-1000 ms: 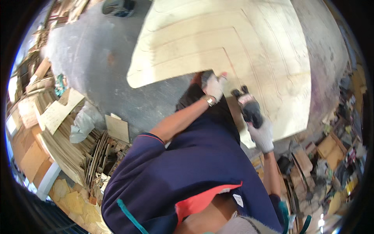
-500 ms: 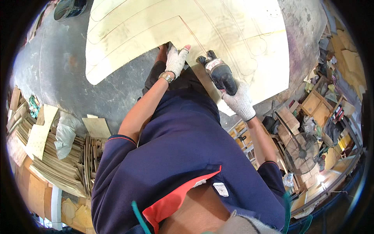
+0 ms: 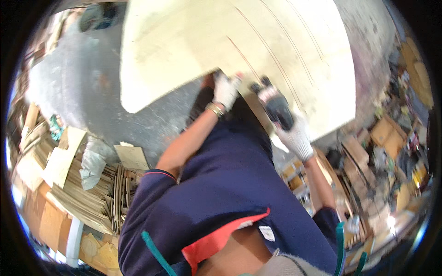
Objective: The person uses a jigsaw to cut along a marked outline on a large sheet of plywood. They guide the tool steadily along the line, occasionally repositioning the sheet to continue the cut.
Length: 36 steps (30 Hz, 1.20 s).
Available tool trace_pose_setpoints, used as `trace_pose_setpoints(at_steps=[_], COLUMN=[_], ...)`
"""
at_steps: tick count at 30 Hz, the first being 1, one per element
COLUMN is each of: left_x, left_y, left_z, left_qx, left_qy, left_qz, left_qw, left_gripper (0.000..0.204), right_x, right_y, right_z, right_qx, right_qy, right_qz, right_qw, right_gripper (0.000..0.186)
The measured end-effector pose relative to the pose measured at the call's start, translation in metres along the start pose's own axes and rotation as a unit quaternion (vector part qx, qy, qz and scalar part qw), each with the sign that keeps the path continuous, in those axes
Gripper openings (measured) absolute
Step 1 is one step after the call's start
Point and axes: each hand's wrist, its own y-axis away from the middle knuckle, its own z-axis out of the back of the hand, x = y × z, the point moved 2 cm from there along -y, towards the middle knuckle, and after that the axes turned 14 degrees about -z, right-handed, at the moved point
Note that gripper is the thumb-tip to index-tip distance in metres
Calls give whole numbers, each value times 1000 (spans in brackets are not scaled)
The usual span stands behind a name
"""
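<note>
A large pale plywood sheet (image 3: 170,50) lies in front of me, with several drawn lines running across it and an inner corner cut into its near edge. My right hand (image 3: 294,135), in a white knit glove, is wrapped round the rear of a black jigsaw (image 3: 278,110). The jigsaw rests on the sheet, its front close to the end of a reddish line; its blade is hidden. At the inner corner, my gloved left hand (image 3: 225,92) grips the sheet's edge with a bare fingertip showing on top. Its other fingers are partly hidden.
A dark bucket (image 3: 94,18) stands on the grey floor (image 3: 69,78) at the far left. Stacked thin boards (image 3: 85,204) and a crumpled plastic sheet (image 3: 95,161) are at my left. To my right lie wooden boxes (image 3: 386,133) and mixed clutter.
The whole view has shifted, so everything sits lower and further right, with some blur. Both hands and the jigsaw keep about the same places on the plywood sheet.
</note>
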Motion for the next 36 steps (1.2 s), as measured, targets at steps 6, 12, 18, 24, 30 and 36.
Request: trace_pose_setpoints(at_steps=[6, 12, 18, 24, 30, 36], left_x=[-7, -16, -2, -8, -17, -6], left_y=[6, 4, 2, 3, 2, 2], left_z=[0, 0, 1, 7, 11, 9], left_qx=[24, 17, 13, 10, 16, 0], left_qy=[-68, -62, -24, -95, -87, -94], left_qz=[57, 52, 23, 4, 120, 84], left_qw=[996, 997, 999, 995, 989, 992], left_gripper=[61, 61, 49, 54, 71, 65], right_x=[-8, 5, 9, 12, 16, 19], right_y=[-3, 2, -2, 3, 1, 3], right_z=[-7, 1, -3, 0, 3, 5], right_qx=[-16, -24, 32, 10, 35, 26], right_qy=[37, 34, -10, -19, -26, -17], right_qz=[-40, -51, -72, -38, -54, -51], right_qw=[998, 998, 997, 999, 998, 998], right_gripper=[30, 31, 34, 35, 36, 36])
